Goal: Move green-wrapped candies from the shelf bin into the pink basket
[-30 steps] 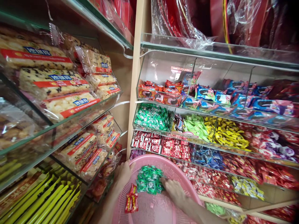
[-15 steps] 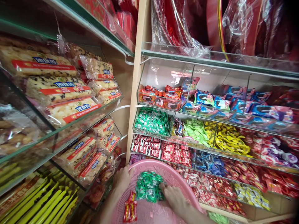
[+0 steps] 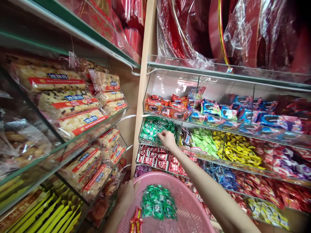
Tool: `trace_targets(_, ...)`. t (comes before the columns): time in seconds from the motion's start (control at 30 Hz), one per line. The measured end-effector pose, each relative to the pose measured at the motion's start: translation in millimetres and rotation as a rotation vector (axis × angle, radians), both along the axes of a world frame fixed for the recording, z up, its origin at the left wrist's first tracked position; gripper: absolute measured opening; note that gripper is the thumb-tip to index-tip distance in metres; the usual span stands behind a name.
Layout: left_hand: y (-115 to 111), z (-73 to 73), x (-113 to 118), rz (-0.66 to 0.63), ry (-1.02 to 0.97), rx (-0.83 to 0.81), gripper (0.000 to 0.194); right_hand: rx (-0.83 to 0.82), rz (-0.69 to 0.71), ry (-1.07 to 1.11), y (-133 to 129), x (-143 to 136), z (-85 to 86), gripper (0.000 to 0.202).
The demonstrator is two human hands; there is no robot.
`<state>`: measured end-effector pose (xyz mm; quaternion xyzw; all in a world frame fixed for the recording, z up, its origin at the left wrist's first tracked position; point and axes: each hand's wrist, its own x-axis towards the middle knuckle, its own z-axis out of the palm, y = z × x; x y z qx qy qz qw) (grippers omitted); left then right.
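Collecting green sweets [image 3: 148,127] beside the pink basket [image 3: 170,176]

The step in hand is seemingly one of picking: the right hand [image 3: 168,139] is hovering at the front of the glass compartment [image 3: 145,139], where the green sweets are lying heaped. Below, the pink basket is already holding a green pile [image 3: 159,202] of similar packets, with red-and-yellow packets [image 3: 136,221] lying just beside it. The next move is probably calling for a secure pinch, then a lift clear of the glass lip before lowering towards the basket.

The right grip is looking nearly closed, its fingers curling together with the fingertips [image 3: 159,134] meeting the heap; whether they are pinching a packet or only touching, one cannot tell. The left hand [image 3: 128,191] is clasping the basket's rim on its near-left side, its fingers partly blurring, and is apparently steadying it alone.
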<state>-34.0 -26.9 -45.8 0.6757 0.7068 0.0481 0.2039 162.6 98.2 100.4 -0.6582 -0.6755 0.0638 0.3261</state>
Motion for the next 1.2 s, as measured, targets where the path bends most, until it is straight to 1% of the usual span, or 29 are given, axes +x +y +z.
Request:
trace_targets(0.1,2,-2.9,-2,0.003,-0.001,0.011,0.045,-0.13,-0.118,0.047,22,-12,-4.5,0.043)
trace_targets(0.2,3,-4.5,-4,0.014,-0.012,0.014,0.045,-0.204,-0.18,0.047,31,-21,-8.3,0.053)
trace_targets(0.27,4,-4.2,-5,0.014,-0.021,0.01,0.045,-0.214,-0.207,0.041,35,-24,-10.0,0.054)
trace_targets(0.33,4,-3.7,-5,0.013,-0.031,0.005,0.045,-0.21,-0.211,0.047,36,-26,-11.4,0.05)
trace_targets(0.53,6,-6.8,-5,0.011,-0.027,0.006,0.045,-0.107,-0.165,0.116,32,-28,-16.3,0.036)
trace_targets(0.7,7,-9.5,-8,-0.006,0.0,0.019,0.044,-0.022,-0.126,0.215,31,-23,-22.0,0.027)
trace_targets(0.93,6,-7.7,-10,0.003,0.028,-0.007,0.041,0.099,-0.162,0.387,37,-12,-30.9,0.03)
trace_targets(1.1,6,-12.7,-10,-0.006,0.024,-0.002,0.041,0.152,-0.197,0.434,37,-5,-33.7,0.03)
trace_targets(1.2,6,-13.3,-10,0.004,0.036,0.0,0.04,0.202,-0.218,0.435,34,-5,-34.7,0.024)
